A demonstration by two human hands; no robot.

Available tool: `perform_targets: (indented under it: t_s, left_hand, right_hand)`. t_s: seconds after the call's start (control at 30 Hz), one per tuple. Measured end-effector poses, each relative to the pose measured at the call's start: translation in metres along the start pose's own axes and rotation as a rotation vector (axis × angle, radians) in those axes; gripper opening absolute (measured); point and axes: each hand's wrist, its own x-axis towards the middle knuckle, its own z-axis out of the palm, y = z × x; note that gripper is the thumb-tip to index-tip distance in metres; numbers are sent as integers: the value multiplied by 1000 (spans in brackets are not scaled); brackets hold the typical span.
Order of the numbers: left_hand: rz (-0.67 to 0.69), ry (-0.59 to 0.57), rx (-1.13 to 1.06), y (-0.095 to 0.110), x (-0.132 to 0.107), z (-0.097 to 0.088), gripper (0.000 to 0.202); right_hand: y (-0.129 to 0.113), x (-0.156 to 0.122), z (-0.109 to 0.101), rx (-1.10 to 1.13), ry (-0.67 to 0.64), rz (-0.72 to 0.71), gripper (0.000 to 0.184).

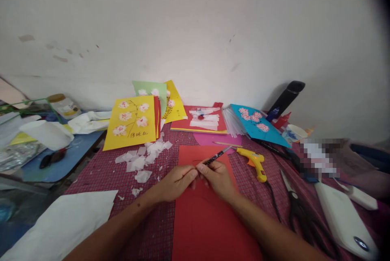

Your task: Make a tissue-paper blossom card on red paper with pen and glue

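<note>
A red sheet of paper (210, 216) lies in front of me on the red checked tablecloth (97, 171). My right hand (217, 177) rests on it, closed round a thin dark pen (217, 156) whose far end points up and to the right. My left hand (176, 181) lies beside it on the sheet's left edge, fingers drawn together, its fingertips meeting the right hand at the pen's lower end.
A yellow glue gun (254, 161) and black scissors (294, 202) lie to the right, with a white oblong object (341, 218). Torn white paper scraps (143, 157), flower cards in yellow (131, 120) and blue (257, 122), a white sheet (67, 220) and a dark bottle (286, 98) surround the work area.
</note>
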Motion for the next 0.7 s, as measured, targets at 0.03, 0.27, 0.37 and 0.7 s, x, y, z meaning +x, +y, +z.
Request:
perform_targets:
  t_s: [0.03,0.27,0.37,0.7]
  left_hand:
    - [-13,-1,-12,0,0,0,45]
    - [3,105,79,0,3,3,32]
    - [81,155,184,1,3,5,30]
    - [386,406,888,-16,-1,10,22]
  right_hand:
    - [1,0,0,-19,16,-3,36]
    - [6,-3,10,12,148,47,37]
    - [6,-5,14,63,179,92,39]
    - [6,-6,24,209,243,158,43]
